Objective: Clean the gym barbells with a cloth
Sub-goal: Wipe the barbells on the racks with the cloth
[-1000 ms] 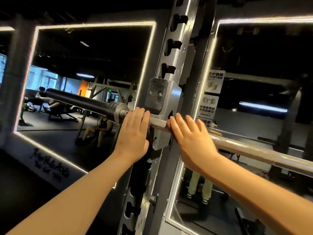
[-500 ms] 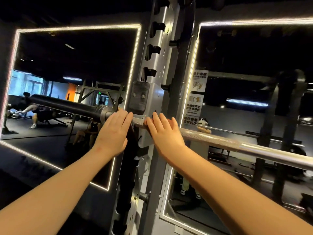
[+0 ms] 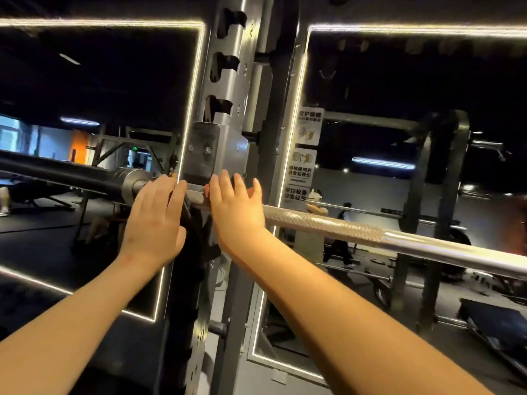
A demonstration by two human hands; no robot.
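A steel barbell [image 3: 356,228] lies across the view, resting in a grey hook on the rack upright [image 3: 231,115]. Its dark sleeve [image 3: 71,175] runs off to the left. My left hand [image 3: 155,220] lies over the bar just left of the upright, fingers straight and together. My right hand [image 3: 235,209] lies over the knurled bar just right of the upright, fingers straight and spread. Neither hand curls round the bar. No cloth is in view.
Two mirrors framed by light strips [image 3: 196,89] flank the upright and reflect the gym floor, benches and people. White instruction stickers [image 3: 303,166] hang on the right mirror. A dark rack [image 3: 447,172] and a bench pad [image 3: 496,317] appear at right.
The view has shifted a little; both hands stay over the bar beside the upright. The fingers of my right hand have spread apart.
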